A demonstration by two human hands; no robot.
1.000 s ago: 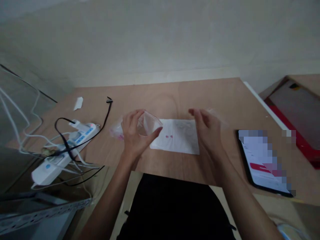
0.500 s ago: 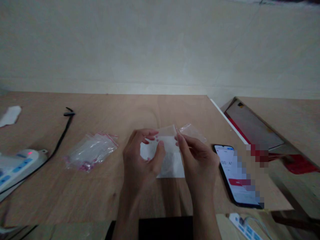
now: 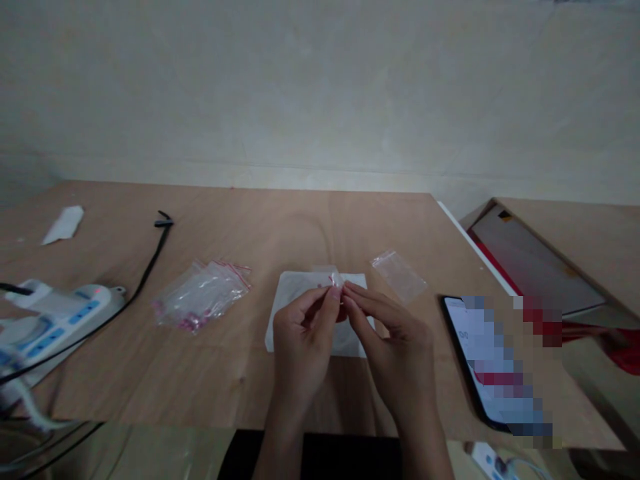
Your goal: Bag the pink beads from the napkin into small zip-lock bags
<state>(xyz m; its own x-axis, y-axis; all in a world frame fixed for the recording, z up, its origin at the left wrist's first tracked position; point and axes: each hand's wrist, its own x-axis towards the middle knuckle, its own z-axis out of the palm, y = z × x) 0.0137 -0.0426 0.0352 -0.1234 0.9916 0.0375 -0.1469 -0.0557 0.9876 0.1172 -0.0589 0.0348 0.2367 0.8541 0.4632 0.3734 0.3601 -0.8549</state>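
My left hand (image 3: 306, 333) and my right hand (image 3: 393, 333) meet over a white sheet (image 3: 281, 300) on the table. Between their pinched fingertips is a small clear zip bag (image 3: 334, 272) with a red line, its lower part hidden by the fingers. Both hands are closed on the bag's edge. Tiny reddish bits show near the fingertips, too small to name. To the left lies a pile of clear zip bags (image 3: 213, 287) with pinkish-purple contents at the near end. A single flat clear bag (image 3: 399, 275) rests to the right of the sheet.
A phone (image 3: 480, 367), partly pixelated, lies on the right of the wooden table (image 3: 200, 387). At left are a white power strip (image 3: 83, 323), a black cable (image 3: 145, 272) and a crumpled white paper (image 3: 64, 224). Another power strip (image 3: 487, 460) is below the table's right front edge.
My left hand has moved right and closed its fingers on the bag beside my right fingertips. The view has shifted, so the table items appear further right.
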